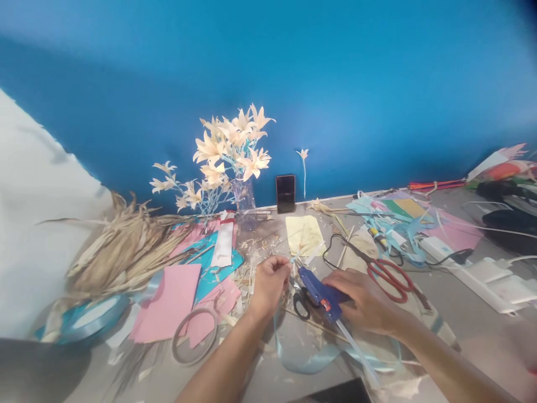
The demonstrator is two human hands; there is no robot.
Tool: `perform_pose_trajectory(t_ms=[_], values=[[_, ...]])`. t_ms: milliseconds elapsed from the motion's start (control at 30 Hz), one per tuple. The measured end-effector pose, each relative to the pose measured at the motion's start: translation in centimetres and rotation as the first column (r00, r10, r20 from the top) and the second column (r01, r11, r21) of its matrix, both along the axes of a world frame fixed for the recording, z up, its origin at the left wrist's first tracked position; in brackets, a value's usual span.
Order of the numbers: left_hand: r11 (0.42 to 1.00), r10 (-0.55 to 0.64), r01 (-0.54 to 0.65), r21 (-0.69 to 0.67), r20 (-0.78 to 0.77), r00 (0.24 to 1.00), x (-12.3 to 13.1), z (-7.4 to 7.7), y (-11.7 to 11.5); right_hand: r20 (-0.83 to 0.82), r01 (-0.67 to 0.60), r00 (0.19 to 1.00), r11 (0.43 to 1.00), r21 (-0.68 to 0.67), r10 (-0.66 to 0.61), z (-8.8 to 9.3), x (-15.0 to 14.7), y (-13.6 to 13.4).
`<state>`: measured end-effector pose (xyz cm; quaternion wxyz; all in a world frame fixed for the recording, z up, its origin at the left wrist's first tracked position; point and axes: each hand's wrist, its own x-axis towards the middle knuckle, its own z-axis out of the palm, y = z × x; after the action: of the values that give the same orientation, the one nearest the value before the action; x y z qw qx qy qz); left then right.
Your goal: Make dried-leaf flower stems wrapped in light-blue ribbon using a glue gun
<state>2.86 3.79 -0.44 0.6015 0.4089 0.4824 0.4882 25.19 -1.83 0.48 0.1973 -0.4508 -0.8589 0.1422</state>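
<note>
My right hand (361, 299) is wrapped round the grip of a blue hot glue gun (319, 294), with a whitish glue stick (356, 352) poking out of its back end. The gun's nozzle points up and left, close to the fingertips of my left hand (271, 280). Those fingers are pinched on a light blue ribbon, whose long tail (308, 364) hangs below the hand and curls across the table. A small pale tip shows just beyond the pinch, too blurred to make out. Black-handled scissors (301, 305) lie under the gun, partly hidden.
Pale flowers (235, 140) stand in a clear vase (244, 204) near a phone (286, 193). Dried husks (126, 252), pink sheets (172, 302), a tape roll (195, 338) and a ribbon spool (96, 316) lie left. Red-handled scissors (390, 280) and a power strip (474, 280) are right.
</note>
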Motion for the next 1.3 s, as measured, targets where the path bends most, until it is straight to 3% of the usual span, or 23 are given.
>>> perform_pose_trajectory(t_ms=[400, 700, 867, 1000, 1100, 1200, 1233, 1300], values=[[1.000, -0.014, 0.016, -0.023, 0.073, 0.997, 0.0, 0.2, -0.2, 0.016, 0.001, 1.000, 1.000, 0.002, -0.002, -0.1, 0.3, 0.2], [0.997, -0.012, 0.021, -0.071, 0.124, 0.992, -0.1, 0.2, 0.0, -0.053, 0.059, 0.997, 0.994, 0.089, -0.054, -0.9, 1.1, 0.2], [0.995, -0.038, 0.054, -0.087, 0.178, 0.983, -0.2, 0.4, 0.0, 0.105, 0.161, 0.979, 0.978, 0.130, -0.175, -0.8, 2.0, 0.4], [0.985, -0.094, 0.127, -0.118, 0.248, 0.964, -0.1, 0.8, -0.1, 0.309, 0.342, 0.878, 0.930, 0.132, -0.366, -0.6, 2.4, 1.6], [0.961, -0.176, 0.235, -0.143, 0.337, 0.925, -0.2, 1.1, -0.3, 0.366, 0.349, 0.861, 0.934, 0.083, -0.354, -0.1, 2.5, 2.4], [0.928, -0.251, 0.340, -0.151, 0.419, 0.873, -0.3, 1.3, -0.4, 0.243, 0.316, 0.915, 0.947, 0.065, -0.322, 0.9, 2.3, 2.8], [0.915, -0.278, 0.375, -0.149, 0.442, 0.853, -0.3, 1.4, -0.5, 0.140, 0.319, 0.937, 0.947, 0.037, -0.321, 1.3, 2.1, 2.9], [0.880, -0.337, 0.453, -0.142, 0.487, 0.806, -0.4, 1.5, -0.6, -0.143, 0.281, 0.943, 0.949, -0.143, -0.301, 2.0, 1.2, 2.9]])
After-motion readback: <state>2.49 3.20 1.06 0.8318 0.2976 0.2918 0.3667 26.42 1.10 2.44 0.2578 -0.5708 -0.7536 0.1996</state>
